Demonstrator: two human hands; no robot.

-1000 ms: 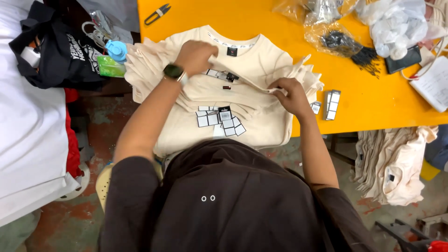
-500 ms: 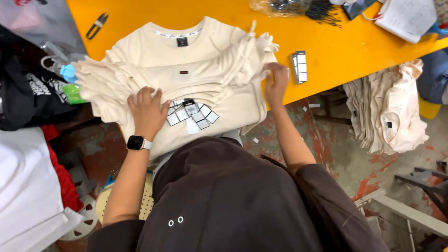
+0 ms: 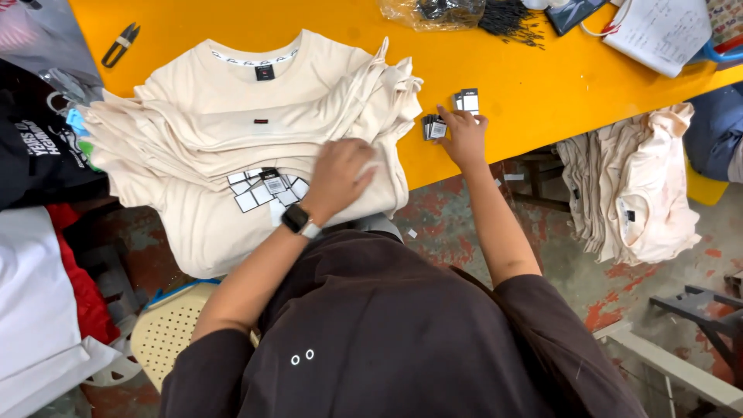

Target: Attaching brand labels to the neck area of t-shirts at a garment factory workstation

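A stack of cream T-shirts [image 3: 232, 131] lies on the yellow table [image 3: 526, 85], its lower edge hanging over the front. Several small paper tags [image 3: 267, 187] are spread on the top shirt. My left hand [image 3: 339, 174], with a smartwatch on the wrist, presses flat on the right side of the stack beside those tags. My right hand [image 3: 463, 138] reaches onto the table right of the stack and touches a small pile of dark tags [image 3: 434, 127]; another small stack of tags [image 3: 467, 100] sits just beyond it.
Thread snips [image 3: 120, 44] lie at the table's far left. A plastic bag of black fasteners [image 3: 457, 11] and a notebook [image 3: 658, 31] sit at the far edge. More cream shirts [image 3: 635, 186] are piled on the right, dark bags [image 3: 39, 147] on the left.
My left hand slid right across the stack, away from the loose tags. My right hand let go of the shirts' edge and reached out to the dark tags on the table.
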